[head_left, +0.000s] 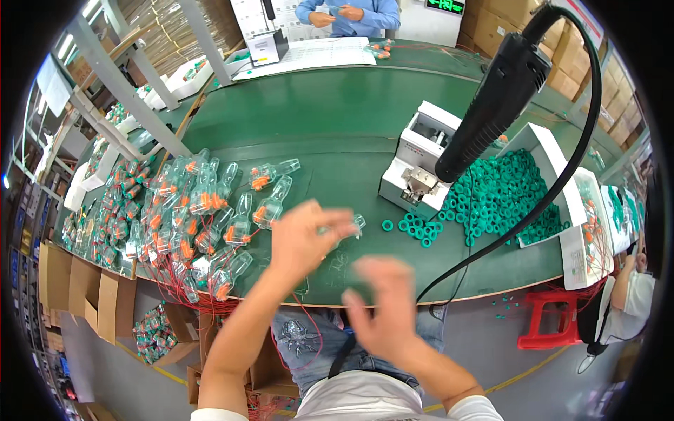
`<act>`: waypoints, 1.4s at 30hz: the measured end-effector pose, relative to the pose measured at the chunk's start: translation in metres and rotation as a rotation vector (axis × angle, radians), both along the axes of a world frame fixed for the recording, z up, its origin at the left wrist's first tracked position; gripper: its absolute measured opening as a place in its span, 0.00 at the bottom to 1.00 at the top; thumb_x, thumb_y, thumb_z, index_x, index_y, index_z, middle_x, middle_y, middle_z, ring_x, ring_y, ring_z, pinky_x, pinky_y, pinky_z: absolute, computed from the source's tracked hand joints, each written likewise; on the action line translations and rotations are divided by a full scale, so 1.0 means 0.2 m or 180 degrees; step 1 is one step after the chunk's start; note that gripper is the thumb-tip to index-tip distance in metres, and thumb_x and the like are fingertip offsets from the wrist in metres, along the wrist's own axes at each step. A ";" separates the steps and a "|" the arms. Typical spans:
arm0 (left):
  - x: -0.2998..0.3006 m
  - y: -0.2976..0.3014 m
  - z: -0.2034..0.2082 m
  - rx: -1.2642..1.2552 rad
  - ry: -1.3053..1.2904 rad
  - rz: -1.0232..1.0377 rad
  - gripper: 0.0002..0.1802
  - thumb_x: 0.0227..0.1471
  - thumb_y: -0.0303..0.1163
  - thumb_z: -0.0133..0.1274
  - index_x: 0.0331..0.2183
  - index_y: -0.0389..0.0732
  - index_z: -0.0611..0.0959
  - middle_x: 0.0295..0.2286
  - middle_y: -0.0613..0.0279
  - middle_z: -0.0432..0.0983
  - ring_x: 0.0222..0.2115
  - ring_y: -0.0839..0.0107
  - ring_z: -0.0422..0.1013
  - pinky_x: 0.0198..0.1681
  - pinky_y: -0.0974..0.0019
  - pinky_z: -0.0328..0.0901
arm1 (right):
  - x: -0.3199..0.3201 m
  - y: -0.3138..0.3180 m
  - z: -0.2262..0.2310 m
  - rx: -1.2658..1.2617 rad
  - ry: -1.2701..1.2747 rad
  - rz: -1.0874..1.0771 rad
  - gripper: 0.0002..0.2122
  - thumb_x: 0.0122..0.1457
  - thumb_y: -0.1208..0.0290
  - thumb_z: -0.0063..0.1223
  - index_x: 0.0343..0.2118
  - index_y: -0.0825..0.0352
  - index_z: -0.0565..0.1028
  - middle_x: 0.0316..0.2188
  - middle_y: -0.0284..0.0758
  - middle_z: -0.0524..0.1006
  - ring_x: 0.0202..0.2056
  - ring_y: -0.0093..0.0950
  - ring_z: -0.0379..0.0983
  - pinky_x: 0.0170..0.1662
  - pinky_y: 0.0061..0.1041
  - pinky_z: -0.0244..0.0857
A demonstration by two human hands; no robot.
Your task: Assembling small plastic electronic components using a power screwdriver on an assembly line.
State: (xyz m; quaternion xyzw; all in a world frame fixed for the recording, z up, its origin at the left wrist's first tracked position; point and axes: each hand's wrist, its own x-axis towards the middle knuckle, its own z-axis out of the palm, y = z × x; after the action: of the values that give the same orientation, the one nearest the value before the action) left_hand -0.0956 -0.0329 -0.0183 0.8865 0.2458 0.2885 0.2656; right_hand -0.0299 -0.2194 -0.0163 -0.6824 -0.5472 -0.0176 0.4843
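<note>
My left hand [305,238] is above the green bench, its fingers closed around a clear plastic part [359,224] whose end sticks out past the fingertips. A thin red wire [303,312] hangs below that hand. Nearer the bench's front edge, my right hand [385,309] is blurred by motion, thumb and fingers apart, with nothing visible in it. To the left lies a heap of clear plastic housings [203,200] with orange inserts and red wires. Several loose green rings [425,243] lie to the right of my hands, beside a small white machine [419,158] with a metal fixture.
A black corded tool [491,105] hangs over the machine, its cable [540,217] curving across the bench. At right a white tray [572,186] holds many green rings. A person in a blue shirt [379,17] sits opposite. Cardboard boxes [116,302] and a red stool [547,319] stand below.
</note>
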 end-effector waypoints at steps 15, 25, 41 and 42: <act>-0.21 -0.36 -0.42 0.0373 -0.0015 -0.0830 0.09 0.42 0.34 0.67 0.30 0.47 0.86 0.32 0.70 0.78 0.33 0.66 0.71 0.39 0.61 0.61 | 0.79 0.50 0.31 0.1928 0.1635 0.0692 0.22 0.63 0.73 0.52 0.57 0.67 0.60 0.32 0.33 0.71 0.23 0.21 0.70 0.27 0.23 0.67; 0.13 -0.27 -0.45 -0.0077 -0.0145 -0.0809 0.14 0.47 0.34 0.65 0.39 0.44 0.86 0.35 0.66 0.77 0.40 0.64 0.69 0.45 0.61 0.60 | 0.75 0.47 0.07 0.1912 0.1877 0.0999 0.14 0.67 0.64 0.44 0.47 0.68 0.62 0.20 0.38 0.71 0.17 0.22 0.68 0.22 0.20 0.63; 0.13 -0.27 -0.46 0.0091 -0.0205 -0.0765 0.12 0.45 0.33 0.66 0.33 0.41 0.83 0.33 0.64 0.73 0.39 0.62 0.68 0.43 0.59 0.59 | 0.48 0.32 -0.22 0.1469 0.2186 0.1221 0.47 0.57 0.42 0.56 0.64 0.77 0.47 0.23 0.35 0.72 0.19 0.22 0.71 0.22 0.20 0.68; 0.12 -0.27 -0.46 0.0205 -0.0202 -0.0774 0.12 0.45 0.33 0.66 0.33 0.41 0.82 0.33 0.63 0.71 0.37 0.61 0.68 0.43 0.59 0.59 | 0.47 0.31 -0.23 0.1399 0.2188 0.1255 0.48 0.57 0.42 0.57 0.64 0.77 0.47 0.23 0.35 0.72 0.19 0.22 0.71 0.23 0.20 0.67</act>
State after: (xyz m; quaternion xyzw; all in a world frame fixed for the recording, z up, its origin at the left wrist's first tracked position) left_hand -0.0712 -0.0872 -0.1095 0.9082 0.1187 0.2898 0.2776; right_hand 0.0631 -0.1565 -0.0618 -0.4123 -0.4575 0.1869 0.7654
